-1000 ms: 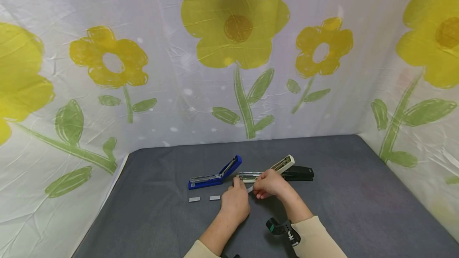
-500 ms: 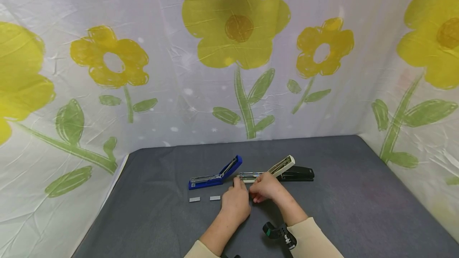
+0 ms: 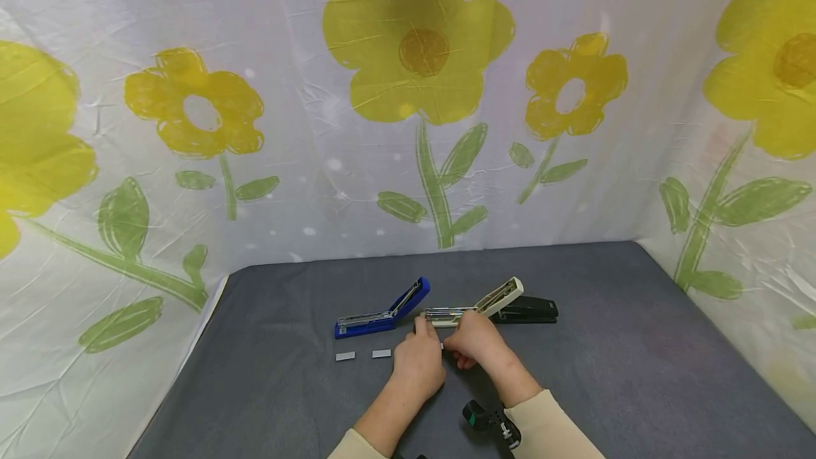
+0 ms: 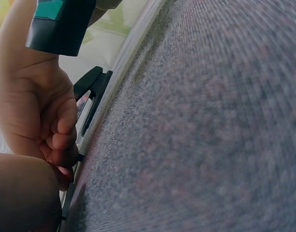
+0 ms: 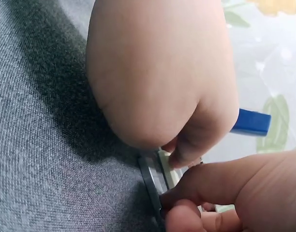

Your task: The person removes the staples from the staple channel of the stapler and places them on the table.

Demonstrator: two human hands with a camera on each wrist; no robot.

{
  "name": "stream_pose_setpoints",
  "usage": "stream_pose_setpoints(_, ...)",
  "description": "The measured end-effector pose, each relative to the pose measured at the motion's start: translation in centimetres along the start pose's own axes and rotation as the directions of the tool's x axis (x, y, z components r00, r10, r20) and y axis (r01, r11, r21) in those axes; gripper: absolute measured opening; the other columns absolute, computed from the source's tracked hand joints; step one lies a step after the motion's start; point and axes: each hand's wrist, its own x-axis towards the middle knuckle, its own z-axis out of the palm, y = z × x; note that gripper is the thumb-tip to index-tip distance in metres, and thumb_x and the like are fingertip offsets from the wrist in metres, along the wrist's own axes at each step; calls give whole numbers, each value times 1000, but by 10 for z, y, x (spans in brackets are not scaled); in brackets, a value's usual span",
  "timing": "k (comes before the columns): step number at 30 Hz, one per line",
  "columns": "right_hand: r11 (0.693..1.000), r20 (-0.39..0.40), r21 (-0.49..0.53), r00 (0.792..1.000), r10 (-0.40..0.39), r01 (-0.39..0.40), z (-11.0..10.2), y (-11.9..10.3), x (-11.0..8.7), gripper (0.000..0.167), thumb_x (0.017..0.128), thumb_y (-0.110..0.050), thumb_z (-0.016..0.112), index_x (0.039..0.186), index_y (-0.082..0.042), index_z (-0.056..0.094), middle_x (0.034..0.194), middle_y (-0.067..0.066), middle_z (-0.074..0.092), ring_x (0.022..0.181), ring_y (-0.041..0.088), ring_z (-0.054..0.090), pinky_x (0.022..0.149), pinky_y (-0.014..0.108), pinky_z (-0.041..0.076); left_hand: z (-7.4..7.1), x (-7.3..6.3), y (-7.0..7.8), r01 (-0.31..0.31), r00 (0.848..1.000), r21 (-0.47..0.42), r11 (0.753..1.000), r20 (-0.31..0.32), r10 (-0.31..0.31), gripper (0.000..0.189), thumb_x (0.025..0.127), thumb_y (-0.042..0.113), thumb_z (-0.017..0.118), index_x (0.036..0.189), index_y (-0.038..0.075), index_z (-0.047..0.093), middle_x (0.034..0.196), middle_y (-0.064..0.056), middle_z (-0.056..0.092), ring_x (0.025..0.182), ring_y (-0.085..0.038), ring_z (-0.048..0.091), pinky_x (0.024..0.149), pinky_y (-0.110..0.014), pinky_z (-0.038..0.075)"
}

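Note:
A cream stapler (image 3: 501, 296) lies with its top swung back and its metal channel bared. My left hand (image 3: 418, 361) holds the front end of its base, index and middle fingers reaching forward onto it. Just right of that hand, my right hand (image 3: 477, 338) stays low in front of the stapler, fingers bent and tips together. It pinches a staple strip (image 3: 441, 347), of which only a pale end shows between the hands. In the right wrist view, the right fingers (image 5: 206, 181) are close beside the stapler's base (image 5: 168, 169); the strip cannot be made out there.
Left of the hands stands an opened blue stapler (image 3: 411, 297). A black stapler (image 3: 534, 309) lies behind the cream one. Two staple strips (image 3: 345, 356) lie in a row on the grey cloth (image 3: 274, 388). A flower-printed curtain (image 3: 306, 183) bounds the table's back and sides.
My right hand has shifted left and slightly down, toward the left hand. The staple strip, plainly visible a second ago, is now mostly hidden. My left hand has stayed in place.

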Motion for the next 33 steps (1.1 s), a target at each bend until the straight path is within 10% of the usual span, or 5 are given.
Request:
stream_pose_setpoints(14,985,-7,-161,998,-59,57,-19,-13,-11,36,90,-20,74,58,-7,65,45,-4,48,40,11,48,43,29,42,0,0,2,18,1000,-12,1000,7,-18,72,77,19,81,136,-13,56,129,-22,50,79,-27,62,60,-41,55)
stream_pose_setpoints(26,984,-124,-111,980,-155,142,-70,-22,-26,16,98,-26,71,95,-11,73,82,0,64,67,17,56,62,37,47,-7,-3,5,95,994,-185,978,-33,-103,60,81,16,75,131,-13,61,128,-22,54,68,-27,66,59,-43,55)
stream_pose_setpoints(33,993,-227,-52,967,-117,108,-106,-10,-32,24,101,-28,67,110,-7,72,97,5,67,78,20,60,70,41,50,-16,-10,18,70,989,-141,987,-119,-87,53,83,20,70,122,-15,64,121,-21,59,64,-25,62,55,-41,53)
